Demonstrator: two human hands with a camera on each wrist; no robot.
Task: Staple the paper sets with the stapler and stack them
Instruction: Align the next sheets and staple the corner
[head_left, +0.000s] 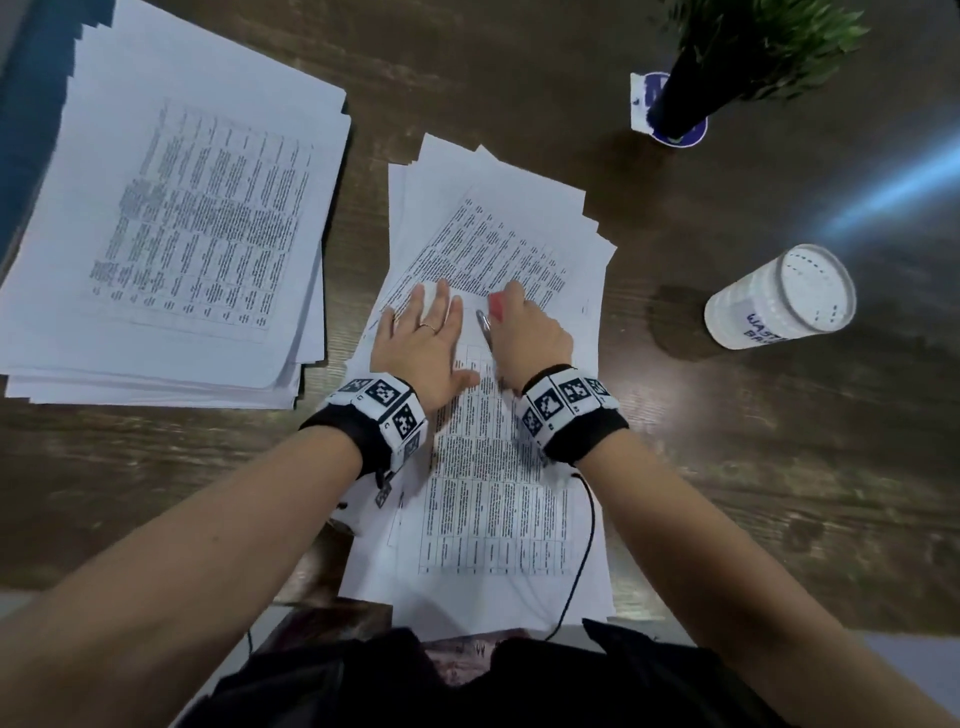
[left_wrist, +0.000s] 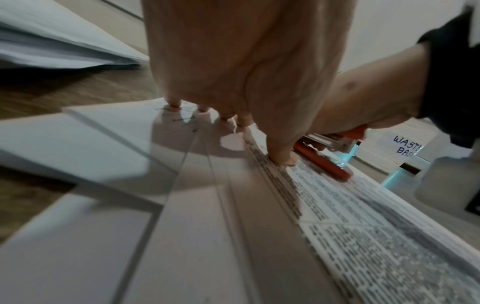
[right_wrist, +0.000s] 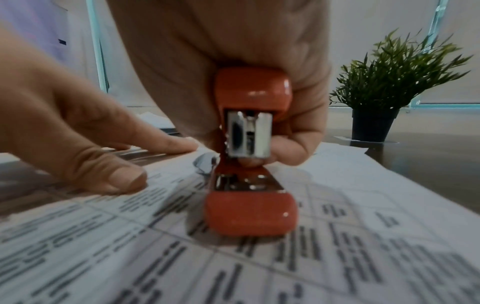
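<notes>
Stapler (right_wrist: 250, 154) gripped in my right hand (head_left: 527, 332), mouth apart; left hand (head_left: 421, 338) flat on paper set (head_left: 493, 467). Risk: sheets slip, staple misses some.

The printed paper set (head_left: 493, 467) lies on the table (head_left: 727, 467), directly in front of the person, and serves as the landmark. On its far end rest the left hand (head_left: 421, 343) and, just right of it, the right hand (head_left: 530, 338) with the stapler (right_wrist: 250, 156) — its base seemingly on the top sheet. Beyond the set, partly under it, lies a loose fan of sheets (head_left: 519, 187). Well to its left sits a tall paper stack (head_left: 171, 223). To its right lies a cup (head_left: 779, 296) on its side; farther back on that side stands a potted plant (head_left: 727, 57).
</notes>
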